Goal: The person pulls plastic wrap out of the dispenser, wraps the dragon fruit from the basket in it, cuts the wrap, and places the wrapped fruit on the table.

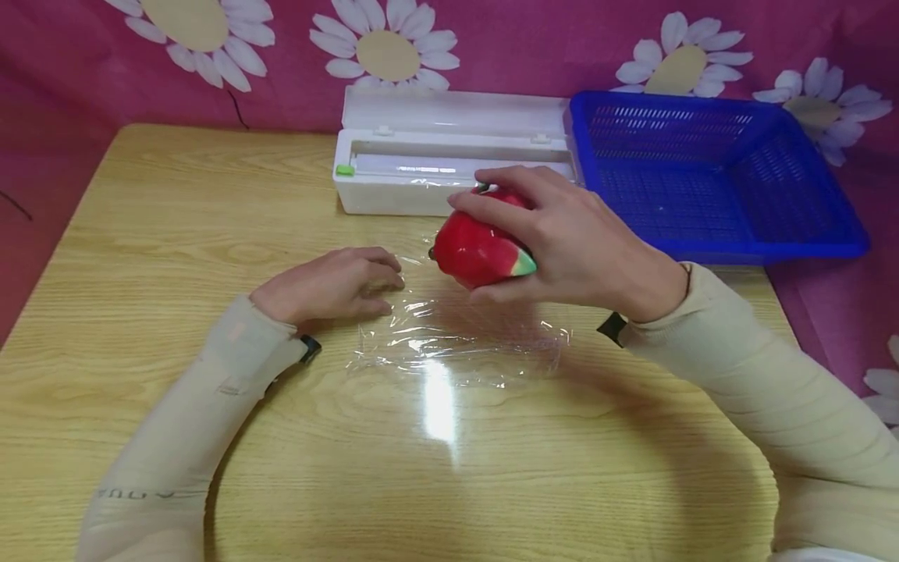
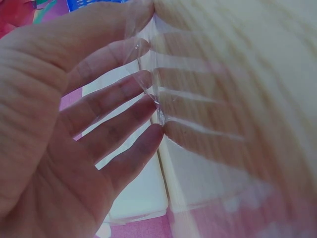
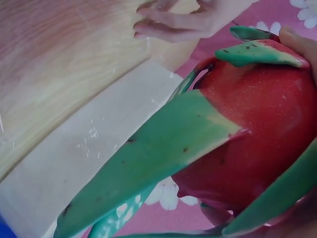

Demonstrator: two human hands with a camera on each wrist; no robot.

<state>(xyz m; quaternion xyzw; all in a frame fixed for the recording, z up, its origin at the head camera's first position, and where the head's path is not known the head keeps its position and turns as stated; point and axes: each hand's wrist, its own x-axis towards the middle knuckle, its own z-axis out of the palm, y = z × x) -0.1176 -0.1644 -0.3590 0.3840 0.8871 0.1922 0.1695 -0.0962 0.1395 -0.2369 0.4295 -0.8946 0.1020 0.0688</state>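
My right hand grips a red dragon fruit with green-tipped scales, above a sheet of clear cling film on the table. Its long green scales and glossy red skin fill much of the right wrist view. My left hand rests at the film's left edge, the fingers apart and nearly straight. In the left wrist view its fingertips touch the table at a crumpled strip of film. Most of my right palm is hidden behind the fruit.
Behind the film stands a white cling film box, its lid raised, with a roll inside and a green slider. A blue plastic basket sits at the back right. Pink daisy-print cloth hangs behind the wooden table.
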